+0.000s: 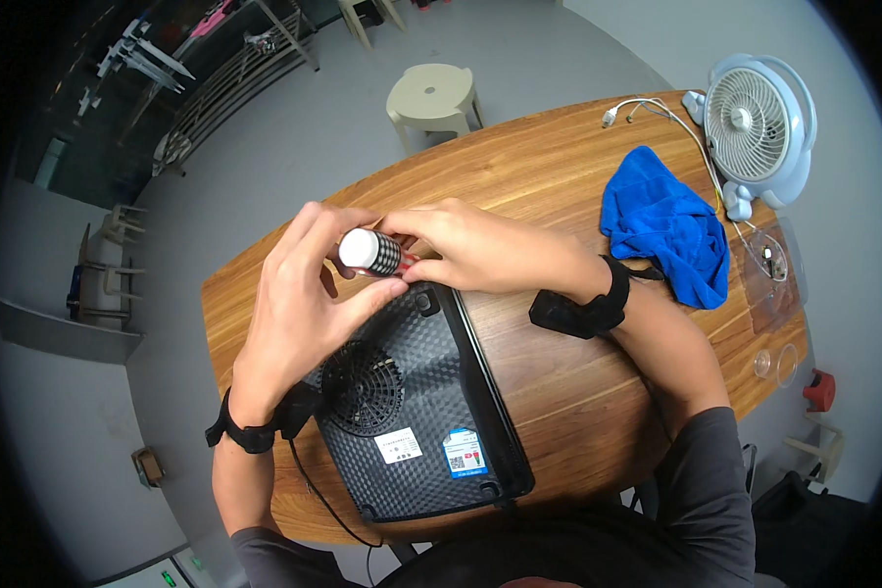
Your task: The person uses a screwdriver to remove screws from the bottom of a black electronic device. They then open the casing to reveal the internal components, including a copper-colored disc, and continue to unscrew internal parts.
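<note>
Above the far edge of an upturned black induction cooktop (416, 377), both hands are closed round a small cylinder (369, 252). It has a round white end, a black-and-white checked band and some red; its lower part is hidden by fingers. My left hand (299, 294) curves about its left and near side, thumb stretched toward the right thumb. From the right, my right hand (465, 245) pinches it near the red part. The cooktop's underside shows a round fan grille (362, 388), small feet, a white label (397, 446) and a blue-and-white sticker (465, 453).
A crumpled blue cloth (664, 227) lies right of my right forearm. Beyond it stand a white fan (758, 127) with a cable, and clear plastic pieces (774, 263). A black cord (318, 495) hangs beside the cooktop. A beige stool (431, 96) stands past the wooden table (549, 147).
</note>
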### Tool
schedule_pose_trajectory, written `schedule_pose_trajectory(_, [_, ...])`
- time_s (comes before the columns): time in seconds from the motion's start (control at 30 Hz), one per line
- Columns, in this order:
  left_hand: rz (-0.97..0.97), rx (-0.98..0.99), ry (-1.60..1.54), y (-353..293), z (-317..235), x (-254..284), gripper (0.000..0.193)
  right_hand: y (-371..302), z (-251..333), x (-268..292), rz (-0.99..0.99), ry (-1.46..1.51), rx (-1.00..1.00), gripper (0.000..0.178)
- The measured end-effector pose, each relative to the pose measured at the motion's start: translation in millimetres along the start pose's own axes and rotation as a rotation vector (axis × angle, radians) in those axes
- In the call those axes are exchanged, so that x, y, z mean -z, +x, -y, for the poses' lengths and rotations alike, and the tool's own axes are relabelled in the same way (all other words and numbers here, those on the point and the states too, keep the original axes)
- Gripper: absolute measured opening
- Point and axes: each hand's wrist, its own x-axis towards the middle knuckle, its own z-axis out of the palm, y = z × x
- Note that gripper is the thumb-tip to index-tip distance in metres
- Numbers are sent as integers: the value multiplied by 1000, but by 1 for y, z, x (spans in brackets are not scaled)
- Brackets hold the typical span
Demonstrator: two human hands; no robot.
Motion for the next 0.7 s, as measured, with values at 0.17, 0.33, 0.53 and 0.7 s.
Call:
schedule_pose_trajectory(0.17, [0,11,-153,-3,9,-4,41,-1,5,0,39,34,-62,32])
schedule_pose_trajectory(0.33, [-17,-18,52,-5,12,-4,42,0,-3,-5,36,-103,24,30])
schedule_pose_trajectory(0.53, [-34,-5,30,-4,6,0,41,3,3,-1,120,-39,-117,30])
schedule_pose_trajectory(0.7, [-13,-47,-108,-4,7,-1,33,-1,-7,-9,-30,-28,35,25])
